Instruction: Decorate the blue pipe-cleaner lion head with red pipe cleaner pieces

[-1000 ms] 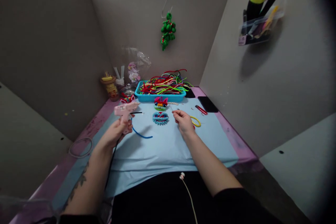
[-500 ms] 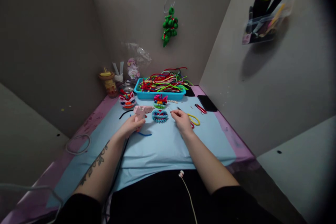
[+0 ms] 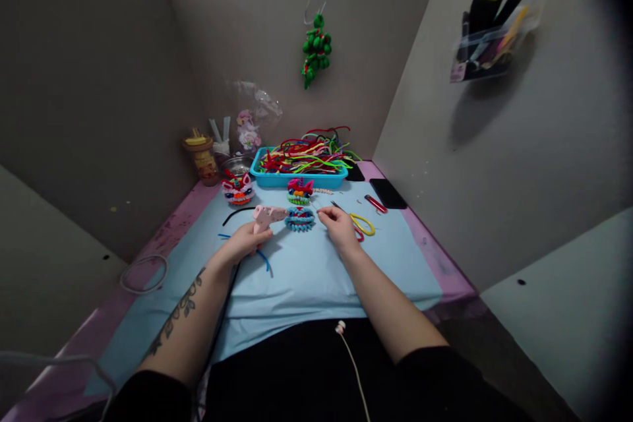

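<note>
My left hand [image 3: 246, 241] is closed round the handle of a pink hot glue gun [image 3: 268, 214]. The gun's nozzle points right, close to a light-blue ribbed piece of pipe-cleaner work [image 3: 299, 219]. A blue strand [image 3: 264, 258] shows on both sides of my left hand; whether the fingers grip it is hidden. My right hand [image 3: 338, 225] is pinched, just right of the blue piece, with a thin pale thing at its fingertips, too fine to name. Directly behind is a red, orange and green pipe-cleaner head [image 3: 300, 191]. Yellow-and-red-handled scissors [image 3: 362, 224] lie beside my right hand.
A blue tray [image 3: 299, 180] of colourful pipe cleaners stands at the back. A finished-looking red and pink head [image 3: 238, 190] sits left, near a black strand [image 3: 237, 213]. On the right lie a red cutter-like tool [image 3: 376, 204] and a black phone [image 3: 388, 194]. Panels enclose the table.
The blue strand by my left hand has swung: its right end now points down towards me, its other end out left. The glue gun is slightly lower. My right hand keeps its pinch.
</note>
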A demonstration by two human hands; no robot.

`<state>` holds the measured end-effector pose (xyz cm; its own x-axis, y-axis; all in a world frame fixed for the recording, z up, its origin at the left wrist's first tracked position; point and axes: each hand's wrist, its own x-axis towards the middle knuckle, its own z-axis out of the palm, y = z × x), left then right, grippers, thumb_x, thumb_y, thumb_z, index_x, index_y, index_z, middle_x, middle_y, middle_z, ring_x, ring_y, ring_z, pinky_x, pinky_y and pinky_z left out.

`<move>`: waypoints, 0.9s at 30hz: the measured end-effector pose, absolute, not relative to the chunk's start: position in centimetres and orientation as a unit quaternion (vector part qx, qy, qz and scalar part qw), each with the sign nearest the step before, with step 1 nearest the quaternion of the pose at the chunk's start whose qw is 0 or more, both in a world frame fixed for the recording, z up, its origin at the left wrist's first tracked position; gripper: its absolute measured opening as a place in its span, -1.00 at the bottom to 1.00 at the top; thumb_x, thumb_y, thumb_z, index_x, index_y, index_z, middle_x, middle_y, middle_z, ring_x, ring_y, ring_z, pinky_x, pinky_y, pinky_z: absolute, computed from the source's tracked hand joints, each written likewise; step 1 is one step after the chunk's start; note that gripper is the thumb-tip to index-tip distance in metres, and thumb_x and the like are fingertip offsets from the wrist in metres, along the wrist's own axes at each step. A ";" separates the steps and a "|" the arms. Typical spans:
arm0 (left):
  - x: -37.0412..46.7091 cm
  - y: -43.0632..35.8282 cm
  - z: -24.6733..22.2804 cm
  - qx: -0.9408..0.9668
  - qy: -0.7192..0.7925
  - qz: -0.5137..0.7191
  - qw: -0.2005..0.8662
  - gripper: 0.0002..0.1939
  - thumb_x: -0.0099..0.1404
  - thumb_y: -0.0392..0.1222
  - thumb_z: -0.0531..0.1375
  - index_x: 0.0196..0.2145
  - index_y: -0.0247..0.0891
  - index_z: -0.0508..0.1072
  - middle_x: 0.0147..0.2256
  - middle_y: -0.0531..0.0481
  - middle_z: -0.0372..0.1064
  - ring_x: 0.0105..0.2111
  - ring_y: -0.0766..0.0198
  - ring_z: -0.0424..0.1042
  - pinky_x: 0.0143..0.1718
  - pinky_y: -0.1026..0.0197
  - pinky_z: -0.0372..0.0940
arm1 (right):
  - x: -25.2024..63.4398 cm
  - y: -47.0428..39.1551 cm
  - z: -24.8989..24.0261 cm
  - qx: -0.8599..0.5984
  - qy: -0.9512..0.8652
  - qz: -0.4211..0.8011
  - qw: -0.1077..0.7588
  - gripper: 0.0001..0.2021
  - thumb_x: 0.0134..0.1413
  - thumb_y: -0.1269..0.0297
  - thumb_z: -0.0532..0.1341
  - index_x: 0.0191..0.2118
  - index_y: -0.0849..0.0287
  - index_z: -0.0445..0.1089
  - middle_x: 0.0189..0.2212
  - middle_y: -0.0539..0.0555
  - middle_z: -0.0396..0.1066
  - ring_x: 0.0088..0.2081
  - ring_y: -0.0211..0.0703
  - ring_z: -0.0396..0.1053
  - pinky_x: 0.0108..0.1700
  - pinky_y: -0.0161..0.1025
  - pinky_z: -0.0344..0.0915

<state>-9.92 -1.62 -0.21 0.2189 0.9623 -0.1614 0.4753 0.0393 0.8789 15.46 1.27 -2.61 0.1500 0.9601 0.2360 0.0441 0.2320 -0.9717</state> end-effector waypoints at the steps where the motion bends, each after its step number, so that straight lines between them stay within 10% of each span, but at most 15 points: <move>1: -9.9 -1.6 -0.2 0.639 0.560 0.270 0.453 -0.62 0.11 0.12 0.15 -0.53 -0.28 0.26 -0.64 0.07 0.18 -0.70 0.41 0.07 -0.70 0.30 -0.06 | 15.5 1.2 -2.6 -0.481 -0.525 0.389 0.584 -0.77 -0.18 0.16 0.27 -0.40 0.21 0.46 -0.53 0.01 0.40 -0.46 -0.20 0.28 -0.36 -0.26 0.21; 27: -9.3 -1.3 -0.3 0.624 0.562 0.275 0.467 -0.62 0.08 0.13 0.17 -0.52 -0.27 0.24 -0.65 0.09 0.18 -0.72 0.43 0.06 -0.72 0.31 -0.08 | 15.1 0.7 -1.8 -0.479 -0.546 0.393 0.564 -0.75 -0.19 0.12 0.26 -0.41 0.21 0.44 -0.49 0.05 0.43 -0.43 -0.17 0.31 -0.33 -0.24 0.24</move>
<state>-9.33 -1.25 -0.26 0.2162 0.9593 -0.1816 0.4445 0.0689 0.8931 15.13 0.67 -1.77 0.0957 0.9662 0.2395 0.0797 0.2324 -0.9694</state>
